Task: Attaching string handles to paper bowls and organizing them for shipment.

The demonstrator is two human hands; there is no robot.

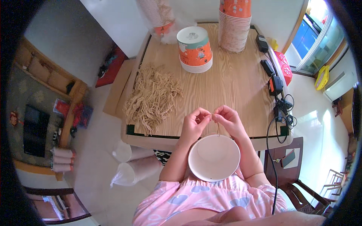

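My left hand [196,121] and my right hand [227,117] meet above the table's near edge, fingertips pinched on a thin tan string [217,127] that hangs down between them. Just below the hands a white paper cup [213,157] rests in my lap with its round white end facing up. A loose heap of tan strings [152,98] lies on the wooden table [233,83] to the left of my hands.
A short stack of orange patterned paper cups [195,49] stands mid-table, with taller stacks behind it [234,23] and in a plastic sleeve [158,15]. Black power adapters and cables [277,94] run along the right edge. Bagged cup sleeves [130,165] lie on the floor at left.
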